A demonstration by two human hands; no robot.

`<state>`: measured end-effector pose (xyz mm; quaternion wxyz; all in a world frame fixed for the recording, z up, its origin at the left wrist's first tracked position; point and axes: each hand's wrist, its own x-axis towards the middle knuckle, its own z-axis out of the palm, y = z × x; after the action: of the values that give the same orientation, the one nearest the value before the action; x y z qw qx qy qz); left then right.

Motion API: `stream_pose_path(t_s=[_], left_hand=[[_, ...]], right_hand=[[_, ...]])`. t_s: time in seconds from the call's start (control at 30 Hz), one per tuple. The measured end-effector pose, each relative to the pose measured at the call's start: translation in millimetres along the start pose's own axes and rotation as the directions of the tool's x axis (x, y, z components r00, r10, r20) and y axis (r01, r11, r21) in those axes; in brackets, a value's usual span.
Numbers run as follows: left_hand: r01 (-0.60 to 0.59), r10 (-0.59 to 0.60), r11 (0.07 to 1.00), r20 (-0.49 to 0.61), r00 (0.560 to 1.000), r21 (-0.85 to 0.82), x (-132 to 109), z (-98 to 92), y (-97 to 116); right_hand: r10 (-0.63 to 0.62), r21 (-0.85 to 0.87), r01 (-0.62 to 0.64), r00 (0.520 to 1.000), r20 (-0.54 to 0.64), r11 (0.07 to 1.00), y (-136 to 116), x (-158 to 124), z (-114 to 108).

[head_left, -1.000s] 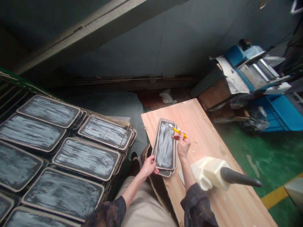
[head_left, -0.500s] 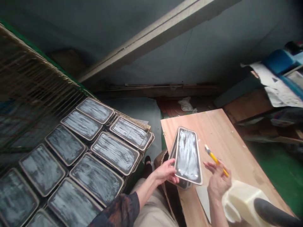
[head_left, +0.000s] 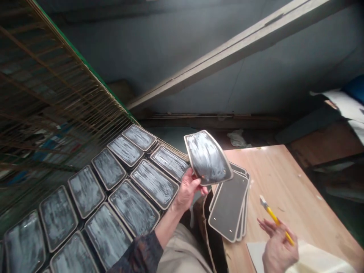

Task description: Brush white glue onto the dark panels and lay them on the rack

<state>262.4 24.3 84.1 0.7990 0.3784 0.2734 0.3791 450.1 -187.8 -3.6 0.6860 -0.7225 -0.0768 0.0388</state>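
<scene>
My left hand (head_left: 189, 189) grips the lower edge of a dark plate (head_left: 209, 157) with a pale rim and streaky white coating. The plate is tilted and bowed, held up off the table. Below and to its right lies a fanned stack of plain dark plates (head_left: 229, 203) with pale rims and small holes near the corners. My right hand (head_left: 280, 242) holds a yellow-handled paintbrush (head_left: 275, 218) over the table, its pale bristles pointing up and left, away from the plates.
Rows of white-streaked plates (head_left: 153, 180) lie on a rack at left, beside an upright wire rack (head_left: 85, 76) with a green edge. The wooden table (head_left: 273, 170) stands at right, with a pale container (head_left: 315, 261), partly cut off, near my right hand. A sloping beam (head_left: 222, 53) crosses the wall.
My left hand has lifted the coated plate off the stack and moved it up and left, uncovering a plain plate. My right hand still holds the paintbrush. The view has shifted.
</scene>
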Motion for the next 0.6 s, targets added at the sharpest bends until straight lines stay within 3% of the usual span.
stream_pose_path(t_s=[0.1, 0.17, 0.27, 0.4, 0.5, 0.6], left_hand=[[-0.045, 0.050, 0.999, -0.208, 0.977, 0.029, -5.2, -31.5, 5.6], [-0.038, 0.047, 0.999, -0.355, 0.933, 0.034, -6.4, -53.4, -1.1], [0.062, -0.053, 0.998, -0.507, 0.861, 0.002, -4.9, -81.3, -19.0], [0.204, -0.179, 0.979, -0.556, 0.811, -0.018, -0.6, -100.2, -36.2], [0.210, -0.179, 0.978, -0.556, 0.811, -0.008, 2.4, -101.2, -37.1], [0.246, -0.223, 0.968, -0.581, 0.783, -0.040, 3.6, -97.6, -34.3]], right_hand=[[0.031, 0.015, -0.031, 0.999, 0.039, 0.999, -1.5, -3.1, -0.1], [0.046, 0.020, -0.047, 0.997, 0.057, 0.999, -3.6, -5.2, 0.7], [0.047, 0.026, -0.048, 0.997, 0.059, 0.998, -7.7, -8.5, 2.7], [0.052, 0.023, -0.054, 0.994, 0.092, 0.998, -11.8, -13.4, 2.7], [0.054, 0.019, -0.057, 0.991, 0.122, 0.998, -12.8, -16.8, 1.0], [0.060, 0.015, -0.062, 0.990, 0.128, 0.998, -13.4, -20.4, 0.1]])
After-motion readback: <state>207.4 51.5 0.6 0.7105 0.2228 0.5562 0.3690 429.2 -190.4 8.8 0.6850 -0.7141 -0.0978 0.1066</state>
